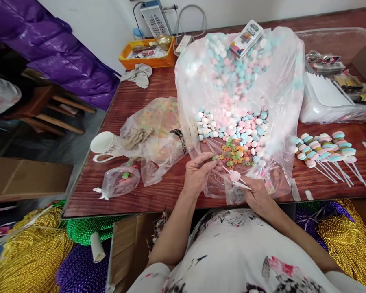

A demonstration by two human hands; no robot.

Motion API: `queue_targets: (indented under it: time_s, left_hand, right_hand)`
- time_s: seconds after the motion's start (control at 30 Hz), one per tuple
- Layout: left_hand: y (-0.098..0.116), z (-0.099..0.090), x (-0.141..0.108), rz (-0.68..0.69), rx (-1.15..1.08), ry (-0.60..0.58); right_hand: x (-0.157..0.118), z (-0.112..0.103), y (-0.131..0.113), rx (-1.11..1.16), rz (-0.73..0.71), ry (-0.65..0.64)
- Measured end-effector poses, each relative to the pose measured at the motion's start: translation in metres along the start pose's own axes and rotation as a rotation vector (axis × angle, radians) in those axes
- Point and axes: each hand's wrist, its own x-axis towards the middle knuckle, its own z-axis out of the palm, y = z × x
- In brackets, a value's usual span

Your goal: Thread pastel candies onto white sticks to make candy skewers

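Note:
My left hand pinches a small green ring, like a cereal loop, between thumb and fingertip. My right hand grips a thin white stick that carries one pink, flattened round candy. A second white, pointed piece also sticks out from its fingers; what it is I cannot tell. Just beyond my hands lie orange, yellow and green rings on clear plastic. Behind them, pink, white and blue candies spill from a large clear bag.
Several loaded candy sticks lie at the right, before a clear plastic bin. On the left are a white mug, a tied bag and another clear bag. An orange tray stands at the back.

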Motion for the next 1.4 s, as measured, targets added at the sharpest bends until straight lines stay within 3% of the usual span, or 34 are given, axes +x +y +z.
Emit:
queue_targets:
  time_s: [0.17,0.3,0.47,0.57,0.7,0.83,1.0,1.13,1.23,1.33,1.4]
  left_hand:
    - [0.0,0.012,-0.022,-0.012,-0.105,0.059]
    - [-0.01,0.01,-0.026,0.013,-0.096,0.093]
    - [-0.022,0.005,-0.028,0.141,-0.009,0.073]
    - [-0.021,0.006,-0.029,0.104,-0.064,0.062]
    - [-0.015,0.012,-0.031,-0.021,-0.161,0.024]
    - [-0.018,0.019,-0.036,-0.07,-0.202,-0.015]
    - [-0.03,0.03,-0.046,-0.056,-0.214,-0.064]
    - [-0.035,0.04,-0.051,0.039,-0.123,-0.13]
    - [-0.032,0.039,-0.037,0.069,-0.031,-0.232]
    - [-0.019,0.024,0.006,0.121,0.233,-0.33]
    - [-0.006,0.009,0.046,0.25,0.648,-0.223]
  right_hand:
    - [0.004,0.002,-0.009,-0.037,-0.005,-0.005]
    - [0.002,0.003,-0.006,-0.083,0.003,-0.019]
    - [-0.001,0.002,-0.004,-0.177,0.025,-0.046]
    - [-0.003,0.0,-0.006,-0.2,0.003,-0.032]
    - [-0.006,0.001,-0.006,-0.183,-0.132,0.04]
    - [-0.006,0.005,-0.003,-0.155,-0.171,0.101]
    - [-0.007,0.012,0.002,-0.057,-0.252,0.216]
    - [-0.008,0.017,0.01,-0.029,-0.222,0.28]
    - [-0.007,0.019,0.023,0.001,-0.17,0.336]
    - [-0.003,0.015,0.039,0.088,-0.05,0.438]
    - [-0.001,0.01,0.048,0.145,0.034,0.509]
